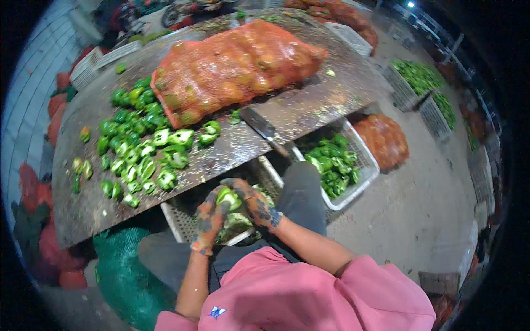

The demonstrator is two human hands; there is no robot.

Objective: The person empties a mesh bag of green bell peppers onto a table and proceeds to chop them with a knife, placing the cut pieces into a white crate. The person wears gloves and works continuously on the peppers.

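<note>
A cut green bell pepper (228, 198) is between my gloved hands, above a plastic crate (178, 221) with pepper scraps between my knees. My left hand (210, 217) grips its left side. My right hand (254, 202) is at its right side; whether its fingers hold the pepper or only touch it I cannot tell. Halved and whole green peppers (145, 167) lie spread over the left of the worktable (232, 153). A wide-bladed knife (258, 123) rests near the table's front edge, its handle towards me. Right of my knee, a white crate (364, 165) holds cut green peppers (333, 163).
A large orange mesh sack (240, 68) full of round produce lies across the table. Another mesh sack (383, 140) stands beyond the white crate. A green sack (128, 277) is by my left leg. Crates of green produce (416, 76) stand on the floor at right.
</note>
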